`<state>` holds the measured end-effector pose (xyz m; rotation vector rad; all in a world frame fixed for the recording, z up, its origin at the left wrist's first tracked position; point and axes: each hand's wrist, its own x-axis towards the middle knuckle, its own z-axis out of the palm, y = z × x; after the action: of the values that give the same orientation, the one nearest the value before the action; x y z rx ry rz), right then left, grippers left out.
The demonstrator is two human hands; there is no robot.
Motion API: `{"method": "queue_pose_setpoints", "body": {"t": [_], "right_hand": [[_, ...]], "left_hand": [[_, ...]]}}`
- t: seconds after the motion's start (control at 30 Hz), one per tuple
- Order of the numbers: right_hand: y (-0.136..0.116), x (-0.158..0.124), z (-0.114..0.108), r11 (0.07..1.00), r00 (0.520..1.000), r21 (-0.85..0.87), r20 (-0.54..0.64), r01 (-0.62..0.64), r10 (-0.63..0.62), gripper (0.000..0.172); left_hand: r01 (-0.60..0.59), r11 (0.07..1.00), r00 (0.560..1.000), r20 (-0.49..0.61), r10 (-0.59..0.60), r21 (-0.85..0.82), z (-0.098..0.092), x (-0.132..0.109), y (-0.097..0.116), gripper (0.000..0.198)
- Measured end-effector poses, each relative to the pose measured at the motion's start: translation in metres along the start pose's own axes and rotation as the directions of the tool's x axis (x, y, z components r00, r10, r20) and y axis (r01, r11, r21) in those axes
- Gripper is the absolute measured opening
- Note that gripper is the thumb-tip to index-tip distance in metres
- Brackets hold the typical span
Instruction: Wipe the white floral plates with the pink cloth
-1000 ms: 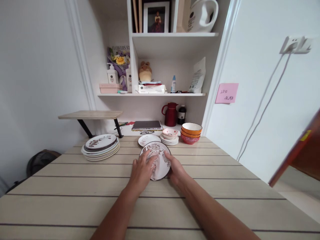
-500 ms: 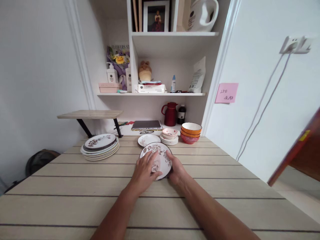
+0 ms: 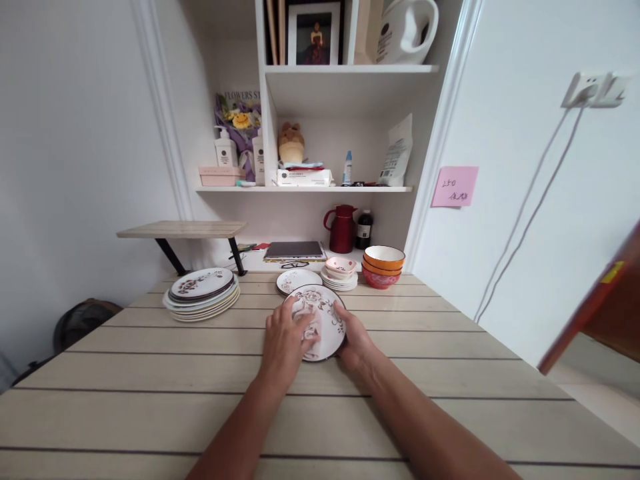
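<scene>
A round white plate (image 3: pixel 327 320) with a dark floral pattern and dark rim lies on the slatted wooden table (image 3: pixel 150 373), a little beyond its middle. My left hand (image 3: pixel 284 341) rests on the plate's left half, fingers curled onto a pale cloth (image 3: pixel 311 328) pressed against the plate. My right hand (image 3: pixel 356 343) grips the plate's right rim, thumb on top.
A stack of several patterned plates (image 3: pixel 201 293) sits to the left. Behind are a small plate (image 3: pixel 298 279), stacked saucers (image 3: pixel 340 275) and orange and red bowls (image 3: pixel 383 265). Beyond the table stand a shelf unit, a red jug (image 3: pixel 342 229) and a laptop (image 3: pixel 294 250). A wall runs along the right.
My left hand and the cloth have shifted slightly across the plate's face. The right hand keeps its hold on the rim and the plate stays in place.
</scene>
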<state>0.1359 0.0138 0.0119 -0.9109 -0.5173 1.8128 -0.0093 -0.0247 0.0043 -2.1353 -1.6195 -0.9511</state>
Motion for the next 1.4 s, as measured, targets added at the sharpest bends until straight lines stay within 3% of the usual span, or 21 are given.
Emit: {"method": "queue_pose_setpoints", "body": {"t": [0.1, 0.2, 0.3, 0.4, 0.5, 0.6, 0.7, 0.8, 0.87, 0.97, 1.07, 1.13, 1.27, 1.4], "right_hand": [[0.0, -0.001, 0.001, 1.0, 0.999, -0.007, 0.033, 0.002, -0.002, 0.036], [0.003, -0.002, 0.002, 0.999, 0.996, -0.035, 0.082, 0.026, -0.024, 0.034], [0.007, -0.007, 0.005, 0.997, 0.991, -0.073, 0.132, 0.014, -0.005, 0.033], [0.012, -0.013, 0.01, 0.996, 0.984, -0.087, 0.18, -0.001, 0.017, 0.034], [0.017, -0.016, 0.014, 0.994, 0.975, -0.1, 0.224, 0.033, -0.009, 0.032], [0.02, -0.017, 0.015, 0.992, 0.973, -0.116, 0.23, 0.039, -0.012, 0.034], [0.02, -0.015, 0.014, 0.994, 0.98, -0.104, 0.201, 0.029, -0.007, 0.038], [0.019, -0.01, 0.012, 0.998, 0.986, -0.059, 0.165, 0.027, -0.017, 0.041], [0.015, -0.007, 0.009, 1.0, 0.989, -0.013, 0.143, 0.027, -0.024, 0.042], [0.007, -0.004, 0.005, 0.997, 0.993, 0.062, 0.109, 0.038, -0.045, 0.042], [0.0, -0.004, 0.002, 0.993, 0.992, 0.106, 0.111, 0.043, -0.055, 0.042], [-0.001, -0.004, 0.001, 0.993, 0.987, 0.112, 0.15, 0.035, -0.052, 0.041], [0.007, -0.008, 0.005, 0.998, 0.976, 0.065, 0.218, 0.007, -0.021, 0.04], [0.017, -0.013, 0.012, 0.997, 0.979, -0.007, 0.191, 0.071, -0.068, 0.034]], "left_hand": [[-0.004, 1.0, 0.998, 0.064, 0.005, -0.01, 0.0, -0.001, 0.004, 0.033], [-0.102, 0.994, 0.99, 0.094, 0.106, -0.04, 0.002, -0.003, 0.005, 0.018], [-0.225, 0.973, 0.972, 0.058, 0.228, -0.059, 0.003, -0.003, 0.007, 0.017], [-0.28, 0.96, 0.959, -0.044, 0.279, -0.017, 0.002, -0.002, 0.009, 0.023], [-0.203, 0.977, 0.965, -0.155, 0.212, 0.071, 0.0, 0.0, 0.005, 0.024], [-0.014, 0.992, 0.98, -0.195, 0.039, 0.128, -0.002, 0.002, -0.005, 0.018], [0.117, 0.984, 0.986, -0.138, -0.098, 0.132, -0.004, 0.003, -0.016, 0.015], [0.128, 0.983, 0.991, -0.058, -0.121, 0.13, -0.003, 0.003, -0.018, 0.014], [0.082, 0.989, 0.997, -0.027, -0.079, 0.126, -0.001, 0.003, -0.013, 0.014], [-0.079, 0.992, 0.997, 0.013, 0.078, 0.095, 0.005, 0.0, 0.0, 0.013], [-0.294, 0.955, 0.956, 0.035, 0.293, 0.044, 0.008, -0.003, 0.015, 0.013], [-0.364, 0.931, 0.93, 0.048, 0.364, 0.006, 0.008, -0.005, 0.021, 0.016], [-0.295, 0.954, 0.954, 0.032, 0.297, -0.054, 0.005, -0.005, 0.022, 0.019], [-0.121, 0.992, 0.992, -0.033, 0.12, -0.028, 0.002, -0.001, 0.009, 0.023]]}}
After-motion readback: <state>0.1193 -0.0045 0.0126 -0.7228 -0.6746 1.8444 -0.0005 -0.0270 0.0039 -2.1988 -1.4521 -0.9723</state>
